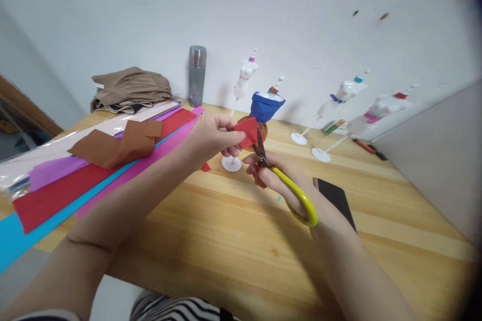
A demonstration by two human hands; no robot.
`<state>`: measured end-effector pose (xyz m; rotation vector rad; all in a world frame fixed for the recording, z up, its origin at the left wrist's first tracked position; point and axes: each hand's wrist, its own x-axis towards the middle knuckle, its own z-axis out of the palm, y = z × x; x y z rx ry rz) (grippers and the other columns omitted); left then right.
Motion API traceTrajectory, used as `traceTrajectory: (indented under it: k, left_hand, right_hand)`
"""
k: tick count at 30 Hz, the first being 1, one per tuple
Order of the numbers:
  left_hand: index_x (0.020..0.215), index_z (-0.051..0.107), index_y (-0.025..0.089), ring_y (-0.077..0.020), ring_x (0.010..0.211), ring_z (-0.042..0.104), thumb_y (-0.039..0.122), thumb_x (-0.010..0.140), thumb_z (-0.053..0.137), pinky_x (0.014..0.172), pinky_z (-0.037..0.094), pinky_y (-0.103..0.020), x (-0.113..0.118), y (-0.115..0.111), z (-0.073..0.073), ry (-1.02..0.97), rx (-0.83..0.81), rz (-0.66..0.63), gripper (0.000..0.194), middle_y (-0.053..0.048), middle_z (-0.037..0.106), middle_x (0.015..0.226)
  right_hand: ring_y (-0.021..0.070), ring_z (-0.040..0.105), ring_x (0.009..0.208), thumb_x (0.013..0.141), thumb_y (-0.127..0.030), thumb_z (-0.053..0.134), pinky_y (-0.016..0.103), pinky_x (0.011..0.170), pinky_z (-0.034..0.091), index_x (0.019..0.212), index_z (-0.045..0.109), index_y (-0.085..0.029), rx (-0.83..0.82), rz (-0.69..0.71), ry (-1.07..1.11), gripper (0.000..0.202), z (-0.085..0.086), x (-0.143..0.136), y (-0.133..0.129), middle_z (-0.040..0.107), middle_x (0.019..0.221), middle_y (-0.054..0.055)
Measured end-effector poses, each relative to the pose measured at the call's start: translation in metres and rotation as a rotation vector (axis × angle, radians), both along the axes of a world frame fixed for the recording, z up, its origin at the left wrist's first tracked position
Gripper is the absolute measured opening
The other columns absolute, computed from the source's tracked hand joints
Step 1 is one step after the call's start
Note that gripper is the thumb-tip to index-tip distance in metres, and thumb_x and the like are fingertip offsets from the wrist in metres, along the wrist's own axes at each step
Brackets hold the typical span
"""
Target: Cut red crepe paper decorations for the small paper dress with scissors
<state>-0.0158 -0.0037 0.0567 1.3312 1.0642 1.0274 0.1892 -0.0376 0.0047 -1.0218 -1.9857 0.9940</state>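
Between the thumb and fingers of my left hand (216, 135) is a small piece of red paper (246, 132). My right hand (280, 178) grips yellow-handled scissors (295, 193), whose dark blades meet the right edge of the red piece. Behind both hands stands a miniature dress form with a blue top (266, 106) and a brown band at its neck; brown material shows below the top, partly hidden by my hands. A red scrap (205, 166) lies on the table just under my left hand.
Coloured paper strips (56, 195) and a brown sheet (124, 145) cover the left side. Folded cloth (131, 88) and a flask (197, 75) stand behind. More white dress forms (352, 91) line the wall, near a green-and-tan tube (333, 127). A phone (335, 200) lies right.
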Motion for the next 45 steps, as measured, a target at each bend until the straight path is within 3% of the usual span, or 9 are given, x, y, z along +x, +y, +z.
traceTrajectory:
  k: [26,45]
  left_hand:
    - [0.062,0.066,0.012,-0.0071,0.042,0.057,0.0,0.079,0.065,0.046,0.046,-0.015,0.0047,-0.0031,0.0021,0.056,-0.028,0.042,0.021,0.001,0.064,0.045]
    - [0.06,0.065,0.012,-0.0072,0.042,0.057,0.0,0.079,0.065,0.047,0.047,-0.015,0.0042,-0.0024,0.0015,0.048,-0.031,0.032,0.023,0.001,0.064,0.045]
  right_hand:
    - [0.0189,0.051,0.068,0.097,-0.06,0.058,0.034,0.066,0.043,0.092,0.064,-0.021,-0.008,0.003,0.021,0.041,0.0019,-0.0062,0.0013,0.054,0.074,0.001]
    - [0.0173,0.045,0.06,0.094,-0.077,0.052,0.033,0.058,0.039,0.087,0.062,-0.022,-0.028,0.019,0.025,0.056,0.0018,-0.0053,0.0014,0.046,0.067,-0.001]
